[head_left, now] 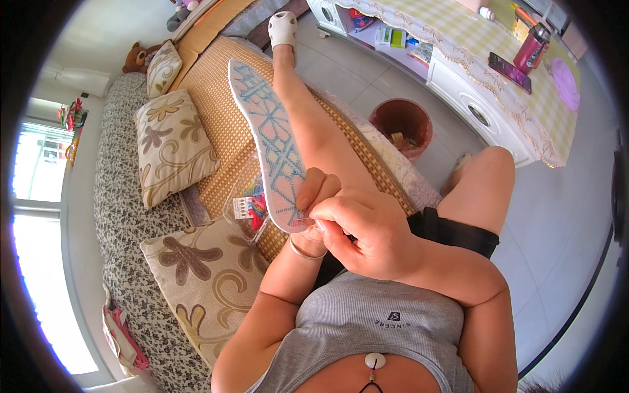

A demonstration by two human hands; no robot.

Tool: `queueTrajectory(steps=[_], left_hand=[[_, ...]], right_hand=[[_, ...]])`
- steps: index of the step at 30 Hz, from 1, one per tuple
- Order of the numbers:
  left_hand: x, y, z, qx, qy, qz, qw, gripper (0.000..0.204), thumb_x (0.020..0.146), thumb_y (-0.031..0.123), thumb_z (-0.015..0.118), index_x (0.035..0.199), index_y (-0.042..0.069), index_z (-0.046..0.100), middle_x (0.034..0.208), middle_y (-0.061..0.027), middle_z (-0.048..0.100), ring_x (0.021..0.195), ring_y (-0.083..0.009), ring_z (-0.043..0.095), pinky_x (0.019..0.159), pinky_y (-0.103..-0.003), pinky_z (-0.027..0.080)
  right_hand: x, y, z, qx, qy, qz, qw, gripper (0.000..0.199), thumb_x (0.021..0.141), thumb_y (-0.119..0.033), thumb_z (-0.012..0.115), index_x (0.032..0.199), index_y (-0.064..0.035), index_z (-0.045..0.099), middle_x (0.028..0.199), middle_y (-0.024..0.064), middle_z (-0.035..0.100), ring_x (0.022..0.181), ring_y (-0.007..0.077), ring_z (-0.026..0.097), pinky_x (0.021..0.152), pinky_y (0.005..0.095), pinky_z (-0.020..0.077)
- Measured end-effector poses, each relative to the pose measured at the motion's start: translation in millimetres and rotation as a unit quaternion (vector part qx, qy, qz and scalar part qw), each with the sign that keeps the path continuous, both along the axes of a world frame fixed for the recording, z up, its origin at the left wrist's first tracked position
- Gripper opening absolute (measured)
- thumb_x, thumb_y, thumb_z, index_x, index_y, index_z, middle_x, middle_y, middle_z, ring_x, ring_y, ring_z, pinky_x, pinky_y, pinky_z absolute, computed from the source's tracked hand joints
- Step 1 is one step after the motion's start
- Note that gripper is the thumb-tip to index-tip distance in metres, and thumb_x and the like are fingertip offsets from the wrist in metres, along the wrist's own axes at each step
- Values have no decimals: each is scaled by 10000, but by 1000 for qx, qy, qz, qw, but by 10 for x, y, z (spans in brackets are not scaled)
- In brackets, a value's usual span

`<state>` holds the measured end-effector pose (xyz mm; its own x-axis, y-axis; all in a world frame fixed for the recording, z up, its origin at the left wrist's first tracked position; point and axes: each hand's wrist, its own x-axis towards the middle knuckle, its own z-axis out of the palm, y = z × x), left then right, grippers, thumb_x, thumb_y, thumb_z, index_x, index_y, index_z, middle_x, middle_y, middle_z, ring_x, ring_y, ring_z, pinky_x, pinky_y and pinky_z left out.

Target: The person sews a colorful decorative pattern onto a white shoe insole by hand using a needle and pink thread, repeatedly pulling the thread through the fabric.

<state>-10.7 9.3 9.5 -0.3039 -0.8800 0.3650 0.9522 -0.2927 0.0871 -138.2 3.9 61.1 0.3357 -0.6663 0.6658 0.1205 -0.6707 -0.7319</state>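
**A:** What is nearest to you?

**B:** At the frame's centre I see my right hand [367, 229], fingers curled tight, pinching at the near tip of the insole [272, 141]. Whatever fine thing sits in that pinch is too small for me to tell.

**A:** And the other hand?

**B:** My left hand [316, 196] sits just behind the right, mostly hidden by it. Its fingers wrap the insole's near end and hold it up; a thin bangle [303, 252] rings that wrist.

**A:** Where does the insole lie?

**B:** It rises from both hands toward the upper middle of the frame, tilted, patterned in pale blue and pink. It hangs over my outstretched leg, which ends in a white sandal [283, 27] at the top.

**A:** What is around it?

**B:** Just left of the hands, a clear bag [252, 204] of coloured threads lies on the woven mat [216, 105]. A floral cushion [209, 278] lies at lower left, another [171, 145] farther up the left side. Right of my leg, a red bin [401, 124] stands on the floor. At upper right, a table [458, 46] bears a phone [509, 72] and a pink bottle [531, 47].
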Motion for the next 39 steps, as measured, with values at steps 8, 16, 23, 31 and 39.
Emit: queueTrajectory(steps=[8, 16, 23, 31, 39], left_hand=[[65, -10, -50, 11, -47, 15, 999, 190, 838, 54, 647, 742, 89, 486, 697, -22, 482, 645, -113, 481, 596, -222, 440], [134, 111, 144, 110, -350, 114, 923, 172, 858, 51, 616, 1004, -35, 586, 774, -77, 592, 408, -28, 332, 367, -166, 241], [36, 197, 324, 147, -424, 183, 875, 137, 846, -28, 622, 982, -8, 619, 890, -109, 666, 489, -56, 457, 401, -176, 342], [28, 217, 356, 132, -478, 253, 831, 155, 836, -50, 628, 985, -17, 599, 864, -86, 660, 486, -49, 491, 396, -171, 366], [363, 31, 96, 123, -628, 448, 624, 97, 825, -44, 634, 912, -11, 606, 672, -19, 602, 465, -49, 502, 406, -192, 387]], right_hand=[[-53, -12, 53, 1, 25, -15, 1000, 149, 755, 53, 614, 873, -37, 607, 670, 91, 540, 557, 243, 552, 504, 325, 438], [-355, -106, -239, 376, -67, 148, 912, 44, 884, 6, 551, 898, 11, 593, 775, 4, 596, 716, 29, 539, 623, 187, 449], [-409, -139, -431, 417, -94, 189, 884, 78, 917, -66, 567, 960, -2, 578, 857, 21, 593, 753, 63, 548, 656, 197, 449], [-386, -196, -93, -133, 133, -155, 970, 273, 687, -45, 726, 948, -66, 648, 1048, 100, 599, 944, 292, 547, 772, 347, 458], [-939, -177, 363, 253, -406, 101, 872, 99, 920, -84, 519, 961, 0, 485, 865, 129, 565, 754, 185, 557, 630, 289, 531]])
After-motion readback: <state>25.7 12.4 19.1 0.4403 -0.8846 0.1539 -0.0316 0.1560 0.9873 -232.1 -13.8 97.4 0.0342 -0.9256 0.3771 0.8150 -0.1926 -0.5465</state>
